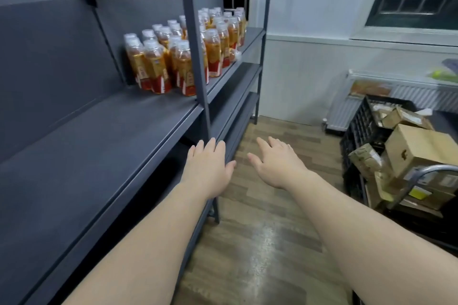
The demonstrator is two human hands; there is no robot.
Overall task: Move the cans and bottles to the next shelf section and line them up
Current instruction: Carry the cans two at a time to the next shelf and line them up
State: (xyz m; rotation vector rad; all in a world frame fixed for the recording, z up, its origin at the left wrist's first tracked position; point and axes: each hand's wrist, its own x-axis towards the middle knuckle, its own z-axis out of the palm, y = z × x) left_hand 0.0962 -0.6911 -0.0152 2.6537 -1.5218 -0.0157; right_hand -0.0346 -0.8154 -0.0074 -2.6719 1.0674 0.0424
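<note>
Bottles, upper centre: stood massed on shelf. Left hand, right hand, mid-frame: fingers lay straight, unclenched, holding nothing. Best taken front row first, gripped mid-body, kept upright.

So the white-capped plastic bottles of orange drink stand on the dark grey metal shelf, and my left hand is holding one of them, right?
Not quite. The white-capped plastic bottles of orange drink do stand on the dark grey metal shelf, but the left hand holds nothing: its fingers are straight, well short of the bottles. The head view shows this.
</note>
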